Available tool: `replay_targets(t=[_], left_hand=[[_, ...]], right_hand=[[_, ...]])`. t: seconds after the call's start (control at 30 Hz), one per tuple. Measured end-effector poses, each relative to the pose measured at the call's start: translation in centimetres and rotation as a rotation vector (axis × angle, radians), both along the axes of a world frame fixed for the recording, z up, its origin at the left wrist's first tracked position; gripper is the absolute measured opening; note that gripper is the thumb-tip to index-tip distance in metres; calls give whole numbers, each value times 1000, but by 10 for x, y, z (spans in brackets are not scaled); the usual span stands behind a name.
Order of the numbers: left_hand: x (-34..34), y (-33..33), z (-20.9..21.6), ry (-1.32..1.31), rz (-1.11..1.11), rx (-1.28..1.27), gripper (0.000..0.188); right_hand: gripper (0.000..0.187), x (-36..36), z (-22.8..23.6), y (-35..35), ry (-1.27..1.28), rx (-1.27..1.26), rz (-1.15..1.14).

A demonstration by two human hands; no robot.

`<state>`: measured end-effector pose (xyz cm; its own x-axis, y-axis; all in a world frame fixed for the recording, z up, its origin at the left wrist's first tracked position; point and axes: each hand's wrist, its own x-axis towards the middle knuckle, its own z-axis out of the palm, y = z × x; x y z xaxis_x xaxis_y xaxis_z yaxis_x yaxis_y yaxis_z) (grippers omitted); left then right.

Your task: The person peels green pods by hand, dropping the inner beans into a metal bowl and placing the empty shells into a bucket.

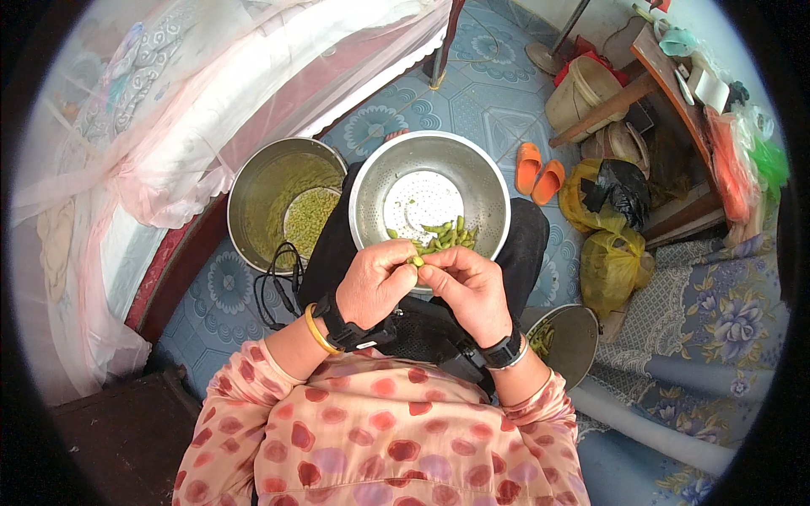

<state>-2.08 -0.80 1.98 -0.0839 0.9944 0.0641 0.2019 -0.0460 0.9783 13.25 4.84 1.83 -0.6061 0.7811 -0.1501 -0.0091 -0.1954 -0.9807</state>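
Observation:
Both my hands meet over the near rim of a steel colander [426, 196] resting on my lap. Between their fingertips is a green bean pod [416, 261]. My left hand [375, 282] is closed with thumb and forefinger on the pod; my right hand [464, 287] pinches it from the other side. Several more green pods [451, 235] lie in the near part of the colander. To the left stands a deep metal pot [253, 202] with shelled pale-green beans [314, 214] at its bottom.
By my right knee is a bucket [578, 347] with green pods or husks [544, 337] inside. Black cables [268, 295] hang near the pot. Orange slippers [538, 173] and yellow plastic bags [609, 270] lie right, beside a wooden table [675, 80]. A netted bed [169, 169] borders the left.

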Motion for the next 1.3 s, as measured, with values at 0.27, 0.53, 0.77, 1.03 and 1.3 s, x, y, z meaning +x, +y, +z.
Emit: replay_targets(t=[0.27,0.53,0.77,1.03,1.3], left_hand=[[5,0,1,95,33,51,12],[6,0,-1,94,35,110,10],[-3,-4,-4,133,-77,63,11],[-5,-4,-10,-368,-95,-226,13],[-8,-4,-13,-357,-118,-266,11]], right_hand=[[9,-1,-7,0,138,-138,26],[10,-2,-11,0,202,-136,44],[12,6,-8,5,171,-185,44],[9,9,-8,2,27,5,-11],[10,8,-12,-2,-29,109,-10]])
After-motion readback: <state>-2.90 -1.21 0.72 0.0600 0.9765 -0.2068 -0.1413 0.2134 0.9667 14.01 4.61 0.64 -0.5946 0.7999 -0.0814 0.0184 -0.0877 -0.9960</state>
